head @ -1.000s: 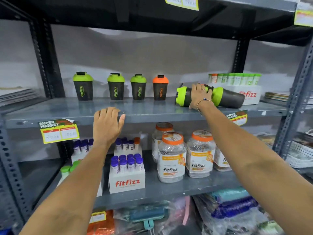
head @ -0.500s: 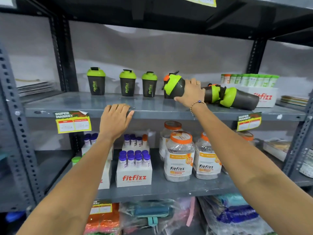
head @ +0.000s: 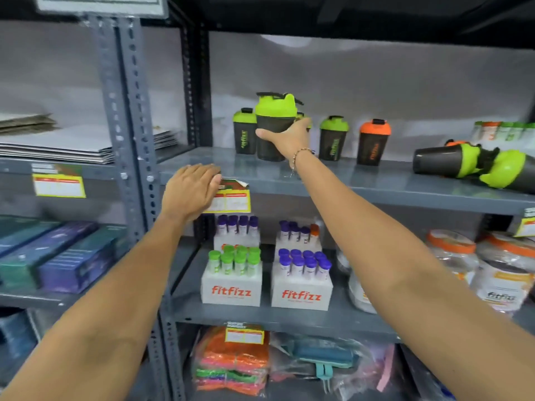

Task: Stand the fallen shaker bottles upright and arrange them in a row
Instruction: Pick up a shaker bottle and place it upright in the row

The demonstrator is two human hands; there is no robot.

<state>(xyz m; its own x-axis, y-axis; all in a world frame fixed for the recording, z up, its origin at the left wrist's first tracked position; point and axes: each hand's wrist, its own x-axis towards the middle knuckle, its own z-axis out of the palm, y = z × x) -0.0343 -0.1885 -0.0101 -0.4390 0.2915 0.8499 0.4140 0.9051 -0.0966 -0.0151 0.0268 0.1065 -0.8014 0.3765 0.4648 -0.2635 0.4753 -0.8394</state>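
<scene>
Head view: right hand [head: 289, 137] grips an upright green-lidded shaker [head: 273, 125] at the row's left end, in front of standing bottles. Two fallen shakers [head: 474, 166] lie at the right, well apart. Left hand [head: 191, 189] rests flat, fingers unclenched, on the shelf edge [head: 376, 192]. Bare shelf remains between.

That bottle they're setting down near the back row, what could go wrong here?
The held shaker in the right hand sits close in front of the upright green ones; it may knock one over. The two fallen shakers lie near the shelf's front edge and might roll off.
</scene>
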